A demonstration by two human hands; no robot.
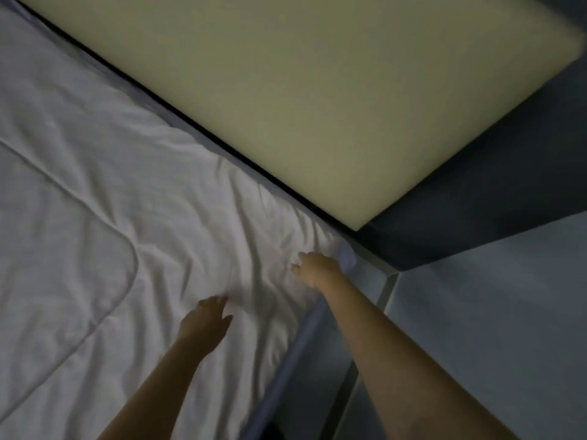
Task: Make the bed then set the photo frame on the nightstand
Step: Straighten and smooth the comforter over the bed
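A white quilted duvet (127, 201) lies spread over the bed, wrinkled near the corner. My left hand (206, 322) rests flat on the duvet with fingers stretched out. My right hand (317, 265) lies palm down on the duvet right at the bed's corner, fingers straight, beside a bluish sheet edge (347, 258). Both forearms reach in from the bottom of the view. No photo frame or nightstand is visible.
A pale yellow foam slab (286, 90) leans along the far side of the bed. A dark blue panel (476, 211) stands to the right of it. Light floor (492, 328) lies on the right, and the bed's side edge (286, 369) runs down past my arms.
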